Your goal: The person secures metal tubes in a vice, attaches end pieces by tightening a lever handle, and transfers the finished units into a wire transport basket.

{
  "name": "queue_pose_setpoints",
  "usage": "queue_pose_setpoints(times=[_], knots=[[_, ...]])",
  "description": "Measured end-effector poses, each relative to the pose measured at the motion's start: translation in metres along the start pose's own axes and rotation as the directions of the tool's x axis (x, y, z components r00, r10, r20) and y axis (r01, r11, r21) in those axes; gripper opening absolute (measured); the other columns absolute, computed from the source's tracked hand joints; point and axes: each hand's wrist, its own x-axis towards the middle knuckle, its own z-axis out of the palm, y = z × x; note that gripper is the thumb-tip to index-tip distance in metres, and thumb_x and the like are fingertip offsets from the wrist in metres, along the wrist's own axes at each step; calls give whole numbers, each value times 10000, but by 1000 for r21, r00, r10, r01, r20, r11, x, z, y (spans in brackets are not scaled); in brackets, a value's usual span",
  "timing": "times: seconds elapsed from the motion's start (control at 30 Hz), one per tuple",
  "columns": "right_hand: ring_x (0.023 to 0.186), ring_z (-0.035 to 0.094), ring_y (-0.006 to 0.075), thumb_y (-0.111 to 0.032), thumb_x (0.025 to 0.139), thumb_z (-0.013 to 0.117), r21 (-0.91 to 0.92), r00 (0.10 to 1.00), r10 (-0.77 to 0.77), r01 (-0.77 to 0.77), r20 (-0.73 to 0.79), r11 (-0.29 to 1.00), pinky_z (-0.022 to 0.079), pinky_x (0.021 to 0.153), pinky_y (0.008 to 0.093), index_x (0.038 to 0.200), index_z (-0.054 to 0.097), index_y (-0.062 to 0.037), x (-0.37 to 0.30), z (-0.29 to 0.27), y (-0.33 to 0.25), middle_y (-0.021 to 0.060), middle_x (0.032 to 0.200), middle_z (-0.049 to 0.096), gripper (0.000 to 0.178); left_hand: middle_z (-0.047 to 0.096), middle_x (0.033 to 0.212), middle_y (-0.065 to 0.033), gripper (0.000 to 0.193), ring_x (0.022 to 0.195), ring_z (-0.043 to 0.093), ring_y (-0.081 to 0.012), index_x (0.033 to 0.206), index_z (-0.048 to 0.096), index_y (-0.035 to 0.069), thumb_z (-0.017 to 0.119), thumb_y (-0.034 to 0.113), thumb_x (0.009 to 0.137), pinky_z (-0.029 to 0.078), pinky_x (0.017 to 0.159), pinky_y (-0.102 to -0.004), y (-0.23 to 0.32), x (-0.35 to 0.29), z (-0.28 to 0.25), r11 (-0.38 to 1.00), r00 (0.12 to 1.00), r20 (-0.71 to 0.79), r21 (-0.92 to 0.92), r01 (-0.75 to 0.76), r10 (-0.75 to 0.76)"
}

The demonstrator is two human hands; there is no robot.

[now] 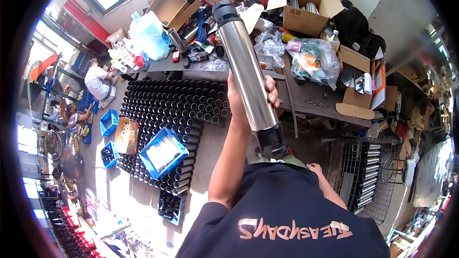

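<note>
My left hand (pixel 235 98) is closed round a shiny steel cylinder (pixel 246 69) with black ends. The fingers wrap to its right side. The cylinder is tilted, its black cap (pixel 224 12) up over the workbench (pixel 311 102) and its wider black lower end (pixel 270 138) close to my body. My right hand (pixel 314 167) hangs low beside my hip, away from the cylinder. Only a small part of it shows, and its fingers are too hidden to make out.
Cardboard boxes (pixel 306 16), plastic bags (pixel 313 62) and loose parts crowd the bench. Rows of black tubes (pixel 177 100) stand on the floor at left, with blue crates (pixel 179 150) on and around them. A wire cage (pixel 342 162) stands right; a person (pixel 98 83) sits far left.
</note>
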Motion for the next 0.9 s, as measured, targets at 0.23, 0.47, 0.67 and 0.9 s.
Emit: queue_pose_setpoints(times=[0.23,0.47,0.67,0.9], knots=[[1069,694,336,-486,797,711,-18,1000,-5,5,15,1000,529,941,399,1088,756,-60,-8,2,18,208,1075,730,518,633,986,-146,885,808,649,-324,1348,482,64,240,806,932,584,742,-490,8,3,-30,1000,999,-52,5,11,-11],[1121,675,317,-450,809,724,-79,998,58,-59,-15,995,508,984,393,1128,741,-41,-20,-21,27,198,1148,717,519,613,924,-149,820,751,620,-296,1297,497,70,240,772,961,543,696,-476,-7,-2,-58,998,974,-228,68,16,0],[980,710,291,-409,842,709,-12,999,50,-50,17,999,533,870,389,1070,733,11,-12,-24,25,193,1012,741,478,617,945,-169,839,790,637,-307,1299,505,52,228,769,962,557,705,-473,18,-2,-41,990,955,-297,123,64,-24],[1027,704,310,-457,830,700,20,995,-12,10,97,1000,525,913,393,1064,750,-38,4,-6,14,193,1035,739,482,516,894,-111,765,694,522,-227,1390,467,57,447,688,958,492,631,-396,13,7,-39,989,994,71,-124,-75,85]])
